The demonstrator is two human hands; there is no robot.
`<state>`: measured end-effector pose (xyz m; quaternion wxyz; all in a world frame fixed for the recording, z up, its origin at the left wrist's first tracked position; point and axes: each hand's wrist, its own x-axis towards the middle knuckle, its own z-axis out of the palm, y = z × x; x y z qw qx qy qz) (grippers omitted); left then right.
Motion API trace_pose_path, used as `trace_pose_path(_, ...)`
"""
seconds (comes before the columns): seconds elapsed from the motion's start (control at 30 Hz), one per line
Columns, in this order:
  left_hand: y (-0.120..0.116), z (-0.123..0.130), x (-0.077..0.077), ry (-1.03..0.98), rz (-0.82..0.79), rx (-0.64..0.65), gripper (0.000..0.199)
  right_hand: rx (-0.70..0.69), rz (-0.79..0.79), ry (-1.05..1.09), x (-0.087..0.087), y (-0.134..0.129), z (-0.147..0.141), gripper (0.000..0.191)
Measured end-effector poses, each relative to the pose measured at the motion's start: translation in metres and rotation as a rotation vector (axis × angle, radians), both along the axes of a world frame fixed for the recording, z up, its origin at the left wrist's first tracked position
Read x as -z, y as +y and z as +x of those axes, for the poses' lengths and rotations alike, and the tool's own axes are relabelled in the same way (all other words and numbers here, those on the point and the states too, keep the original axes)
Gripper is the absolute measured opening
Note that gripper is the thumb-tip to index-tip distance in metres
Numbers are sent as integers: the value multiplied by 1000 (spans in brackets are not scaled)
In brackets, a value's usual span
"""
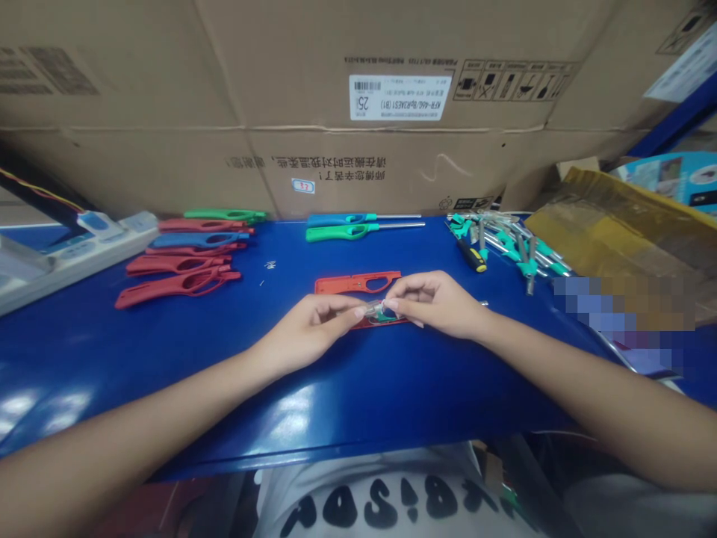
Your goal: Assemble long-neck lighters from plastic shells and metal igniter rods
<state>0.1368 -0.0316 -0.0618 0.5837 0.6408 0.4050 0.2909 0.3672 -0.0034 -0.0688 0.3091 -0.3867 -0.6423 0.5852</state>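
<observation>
Red casing [381, 324] beneath, small clear part [370, 309] pinched in left hand [314, 327] and, at its end, apparently in right hand [442, 302] too: best keep pinches light, low, level.

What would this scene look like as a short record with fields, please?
Left hand: fingers at a small part, seemingly pinching it
Right hand: fingers at the same small part
Under the hands: red casing, partly hidden
Just behind: orange-red casing
Table, left: red, blue and green handles
Table, back centre: blue lighter, green lighter
Table, right: heap of metal rods with green parts
Surface: blue table
Backdrop: cardboard
</observation>
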Motion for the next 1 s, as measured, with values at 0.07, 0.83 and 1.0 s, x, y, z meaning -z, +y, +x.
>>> trace_pose_path(0.07,0,0,1,-8,7,4,30,6,8,1,0,-1,-1,26)
trace_pose_path(0.83,1,-3,-3,114,58,7,41,-45,48,-5,2,3,4,35)
trace_pose_path(1.0,0,-3,-2,114,48,-15,42,-32,36,-9,4,4,5,35)
